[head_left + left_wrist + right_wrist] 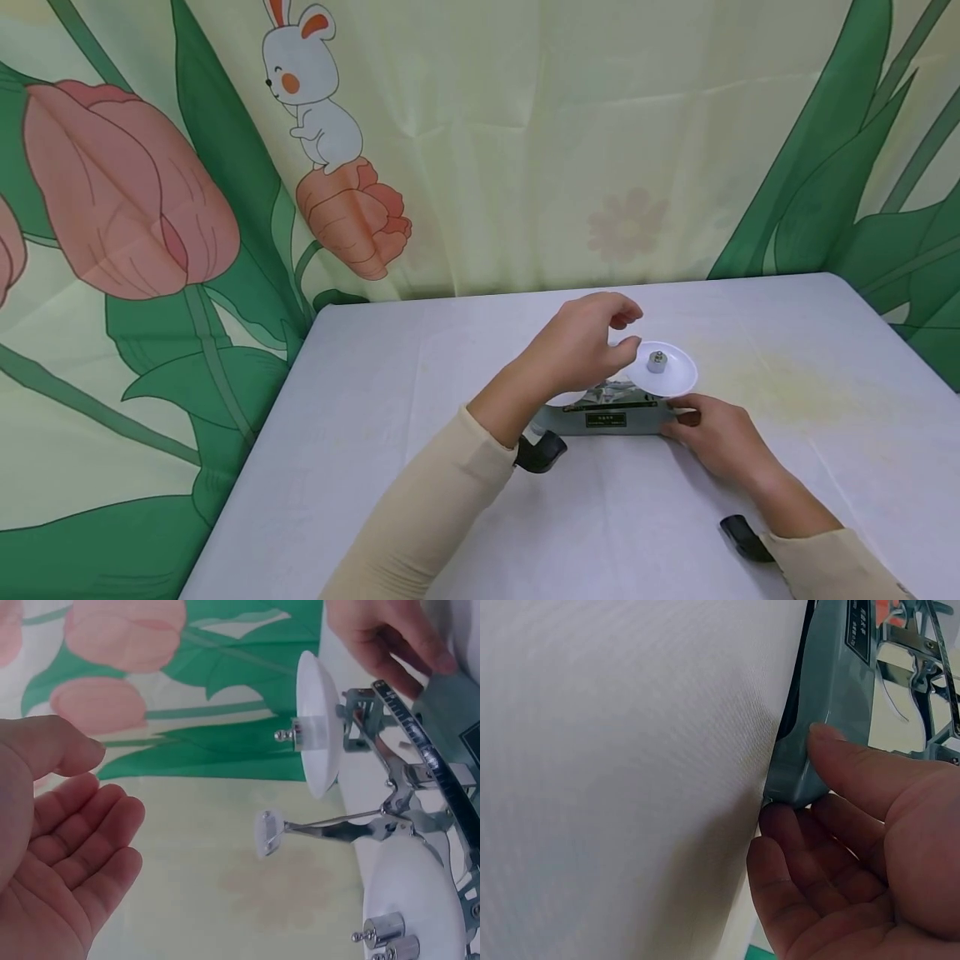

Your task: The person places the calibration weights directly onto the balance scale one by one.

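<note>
A pan balance with a grey-green base (637,422) stands on the table. Its right pan (678,377) is white and bears one metal weight (657,362). In the left wrist view the other white pan (412,889) carries two metal weights (385,928); from the head view my left arm and hand hide most of it. Above the balance hovers my left hand (585,342), fingers loosely bent, nothing held. My right hand (716,433) grips the right end of the base, its thumb (855,757) on the front face and the other fingers curled at the end.
A white cloth covers the table (390,400). Behind it hangs a curtain (495,150) printed with tulips, leaves and a rabbit. Between the pans a small clear plate (268,834) sticks up on a metal arm. Dark devices (542,454) sit at both wrists.
</note>
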